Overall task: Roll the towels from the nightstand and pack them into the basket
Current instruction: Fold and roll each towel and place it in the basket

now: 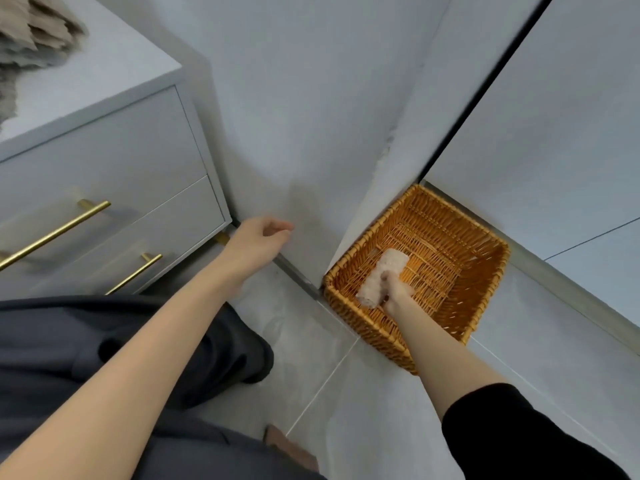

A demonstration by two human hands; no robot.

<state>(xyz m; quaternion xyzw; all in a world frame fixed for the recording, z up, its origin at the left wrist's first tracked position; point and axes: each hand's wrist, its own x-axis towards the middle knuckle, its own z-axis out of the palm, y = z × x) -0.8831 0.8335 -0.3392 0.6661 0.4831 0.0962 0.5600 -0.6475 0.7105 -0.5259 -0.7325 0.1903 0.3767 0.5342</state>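
Observation:
An orange wicker basket [464, 237] sits on the floor in the corner of the walls. Inside it, near its left wall, lies a rolled beige towel [379, 275]. My right hand [396, 291] reaches down into the basket and grips that roll around its near half. My left hand [258, 237] hangs in the air by the wall, fingers loosely curled, holding nothing. On the grey nightstand [114, 74] at the upper left lie several loose towels [33, 36], beige and grey, partly cut off by the frame edge.
The nightstand has two drawers with gold bar handles [55, 232]. A dark-framed door or panel [485, 88] stands behind the basket. Pale floor tiles [346, 393] stretch between my legs in dark clothing [52, 348] and the basket.

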